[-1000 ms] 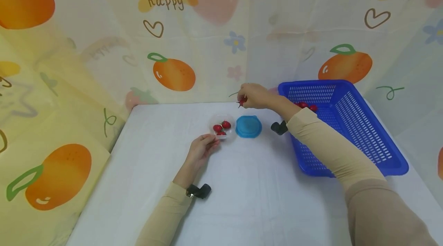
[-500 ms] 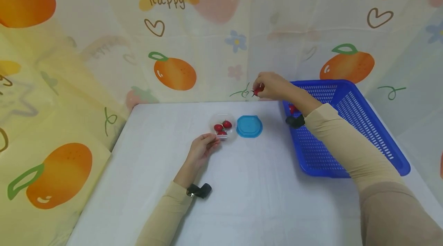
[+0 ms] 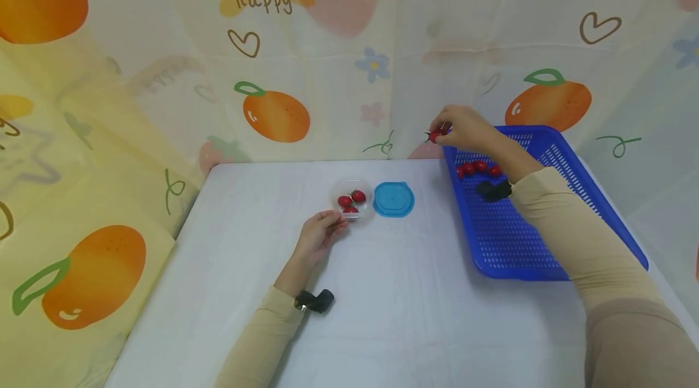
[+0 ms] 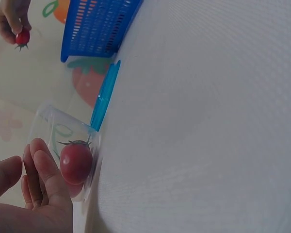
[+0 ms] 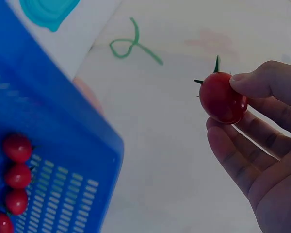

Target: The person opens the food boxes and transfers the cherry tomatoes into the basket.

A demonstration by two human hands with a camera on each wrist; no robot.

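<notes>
My left hand (image 3: 319, 235) is at the near rim of a small clear plastic container (image 4: 48, 119), its thumb and fingertips pinching the edge. Inside the container lie several red cherry tomatoes (image 3: 358, 196) with green stems. My right hand (image 3: 464, 129) is raised over the far left corner of a blue perforated basket (image 3: 474, 254). Between thumb and fingers it pinches one cherry tomato (image 5: 222, 98), stem pointing away from the palm. More cherry tomatoes (image 5: 17, 175) rest in a row inside the basket. A blue lid (image 3: 394, 200) lies flat just right of the container.
A white cloth covers the table (image 3: 382, 315). Behind it hangs a patterned curtain (image 3: 338, 90), close to the table's far edge. The basket's raised wall stands between the lid and the loose tomatoes.
My right hand has moved right and slightly up with the cherry tomato, from behind the lid to the basket's far left corner. My left hand and the container have stayed in place.
</notes>
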